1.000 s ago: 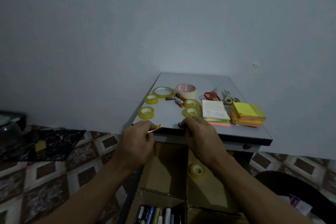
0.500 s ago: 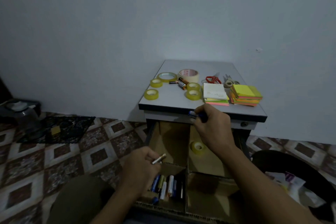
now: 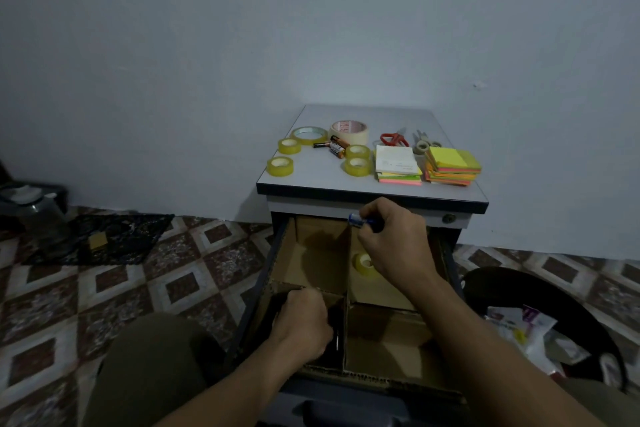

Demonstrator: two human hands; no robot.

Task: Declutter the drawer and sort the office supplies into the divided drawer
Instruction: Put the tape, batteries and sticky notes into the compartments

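The open drawer (image 3: 281, 253) is lined with cardboard dividers (image 3: 347, 284) that make several compartments. My left hand (image 3: 301, 321) is down in the near-left compartment with its fingers curled; anything it holds is hidden. My right hand (image 3: 398, 243) pinches a blue pen (image 3: 358, 219) above the far part of the drawer, just under the cabinet top's edge. One yellow tape roll (image 3: 362, 262) lies in the far-right compartment. The near-right compartment (image 3: 384, 343) looks bare.
On the cabinet top (image 3: 322, 178) lie several tape rolls (image 3: 280, 166), batteries (image 3: 335, 146), red scissors (image 3: 393, 139), a white notepad (image 3: 396, 159) and stacked sticky notes (image 3: 452, 166). A dark bin (image 3: 571, 308) with wrappers stands at the right. A bottle (image 3: 45, 222) stands at the left on the tiled floor.
My left hand dropped from the cabinet's edge into the near-left compartment with a gold-tipped pen, which is now hidden. My right hand lifted the blue pen off the cabinet top and lowered it over the drawer.
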